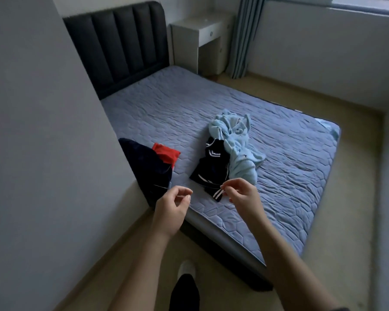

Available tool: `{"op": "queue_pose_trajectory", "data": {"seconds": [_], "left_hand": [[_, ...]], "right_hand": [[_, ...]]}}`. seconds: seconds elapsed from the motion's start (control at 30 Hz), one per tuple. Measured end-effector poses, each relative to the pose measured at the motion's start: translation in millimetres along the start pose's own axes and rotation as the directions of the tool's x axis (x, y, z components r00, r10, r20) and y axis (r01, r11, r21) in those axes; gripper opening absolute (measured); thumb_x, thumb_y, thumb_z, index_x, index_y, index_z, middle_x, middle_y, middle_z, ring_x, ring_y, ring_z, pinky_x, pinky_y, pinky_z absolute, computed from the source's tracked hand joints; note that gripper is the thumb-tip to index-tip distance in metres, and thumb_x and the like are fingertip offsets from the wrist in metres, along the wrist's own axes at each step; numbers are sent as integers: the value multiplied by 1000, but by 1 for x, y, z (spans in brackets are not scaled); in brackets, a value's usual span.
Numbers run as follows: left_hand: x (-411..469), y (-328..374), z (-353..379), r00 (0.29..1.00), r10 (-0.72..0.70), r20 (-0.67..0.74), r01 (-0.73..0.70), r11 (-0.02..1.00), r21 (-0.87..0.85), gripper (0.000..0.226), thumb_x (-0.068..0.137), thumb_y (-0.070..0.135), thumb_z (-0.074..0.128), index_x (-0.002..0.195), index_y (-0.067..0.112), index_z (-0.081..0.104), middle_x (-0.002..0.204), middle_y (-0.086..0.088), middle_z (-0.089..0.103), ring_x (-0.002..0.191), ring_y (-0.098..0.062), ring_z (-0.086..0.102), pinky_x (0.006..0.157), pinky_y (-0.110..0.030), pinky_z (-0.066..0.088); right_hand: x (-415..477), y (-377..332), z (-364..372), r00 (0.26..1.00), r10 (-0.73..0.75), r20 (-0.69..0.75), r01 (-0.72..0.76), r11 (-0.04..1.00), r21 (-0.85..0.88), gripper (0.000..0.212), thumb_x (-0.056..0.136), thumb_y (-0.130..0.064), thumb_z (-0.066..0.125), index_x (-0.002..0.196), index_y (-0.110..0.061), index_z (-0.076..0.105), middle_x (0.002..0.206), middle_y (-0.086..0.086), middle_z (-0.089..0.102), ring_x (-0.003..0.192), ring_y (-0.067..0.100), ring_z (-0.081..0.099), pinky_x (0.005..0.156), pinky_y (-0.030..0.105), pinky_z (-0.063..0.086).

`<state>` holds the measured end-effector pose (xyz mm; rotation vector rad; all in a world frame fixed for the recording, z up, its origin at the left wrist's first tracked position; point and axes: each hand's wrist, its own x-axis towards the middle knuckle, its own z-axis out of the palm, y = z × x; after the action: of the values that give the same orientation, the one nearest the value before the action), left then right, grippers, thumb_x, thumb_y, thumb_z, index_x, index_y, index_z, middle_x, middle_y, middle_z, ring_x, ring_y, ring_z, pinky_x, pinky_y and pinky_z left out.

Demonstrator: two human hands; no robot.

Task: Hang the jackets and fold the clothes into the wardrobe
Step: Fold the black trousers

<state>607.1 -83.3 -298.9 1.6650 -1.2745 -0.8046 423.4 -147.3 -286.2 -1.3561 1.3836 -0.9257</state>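
Hands apart over the near corner of the bed (290, 176), both loosely curled and holding nothing.
Left hand (173, 206) hangs beside a navy garment (144, 167) with a red cloth (166, 153) tucked against it; right hand (241, 195) sits just over the striped cuff of a dark garment (211, 167), and a light blue garment (238, 149) lies bunched against that, mid-mattress.

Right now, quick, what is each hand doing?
Left hand: open, loosely curled, holding nothing.
Right hand: open, loosely curled beside the dark striped garment, apparently holding nothing.
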Motion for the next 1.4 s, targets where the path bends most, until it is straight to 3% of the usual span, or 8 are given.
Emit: {"op": "queue_pose_trajectory", "data": {"seconds": [0.27, 0.37, 0.47, 0.67, 0.8, 1.0, 1.2, 1.4], "left_hand": [[193, -43, 59, 974, -124, 188, 97, 985, 144, 12, 87, 10, 62, 86, 21, 66, 80, 9, 67, 75, 3, 60, 68, -2, 40], [246, -60, 85, 959, -188, 211, 149, 971, 190, 10, 87, 10, 62, 87, 18, 67, 81, 5, 67, 80, -11, 62, 75, -17, 44], [282, -87, 116, 944, -235, 229, 185, 958, 220, 12, 87, 7, 62, 85, 18, 66, 79, 4, 67, 79, -13, 61, 68, -11, 39], [372, -169, 180, 899, -301, 317, 194, 924, 328, 12, 85, 8, 62, 83, 19, 66, 84, 0, 69, 82, -17, 63, 76, -23, 46], [449, -233, 219, 885, -350, 308, 216, 894, 393, 12, 84, 8, 62, 85, 20, 65, 86, 2, 68, 86, -17, 64, 75, -21, 43], [534, -333, 278, 889, -239, 390, 42, 892, 451, 34, 81, 7, 62, 114, 15, 60, 115, -3, 61, 105, -19, 57, 93, -24, 40], [570, -375, 314, 815, -164, 555, -171, 848, 502, 38, 84, 16, 58, 121, 25, 54, 123, 7, 57, 112, -16, 56, 94, -38, 47], [582, -335, 307, 844, -2, 537, -287, 843, 454, 47, 81, 16, 60, 123, 29, 45, 123, 7, 52, 106, -19, 57, 85, -43, 50]], "right_hand": [[173, 68, -9, 966, 241, -98, -249, 965, -80, 8, 84, -7, 63, 81, -13, 68, 82, 7, 70, 81, 23, 65, 72, 37, 51], [223, 98, -11, 927, 367, -76, -373, 921, -110, 11, 83, -8, 62, 78, -17, 66, 84, 7, 71, 82, 24, 66, 69, 34, 50], [271, 133, -10, 887, 459, -42, -459, 870, -180, 14, 80, -8, 62, 72, -20, 65, 73, 2, 68, 74, 21, 63, 66, 33, 49], [376, 209, 15, 864, 503, 34, -464, 819, -339, 17, 80, -15, 60, 68, -27, 62, 65, -9, 61, 62, 8, 55, 59, 20, 44], [448, 264, 42, 847, 528, 52, -483, 807, -340, 14, 82, -17, 59, 93, -23, 63, 92, -6, 68, 84, 8, 60, 63, 16, 42], [548, 352, 92, 851, 522, 53, -508, 845, -168, 69, 82, -6, 56, 145, -23, 34, 139, -1, 47, 112, 15, 55, 81, 21, 43], [588, 391, 114, 915, 402, -13, -398, 901, -174, 8, 84, -12, 61, 86, -14, 69, 78, 0, 68, 75, 14, 61, 70, 28, 46], [579, 344, 82, 965, 261, -29, -261, 936, -237, 21, 86, -23, 61, 72, -7, 64, 60, -4, 57, 57, 3, 47, 54, 20, 35]]}}
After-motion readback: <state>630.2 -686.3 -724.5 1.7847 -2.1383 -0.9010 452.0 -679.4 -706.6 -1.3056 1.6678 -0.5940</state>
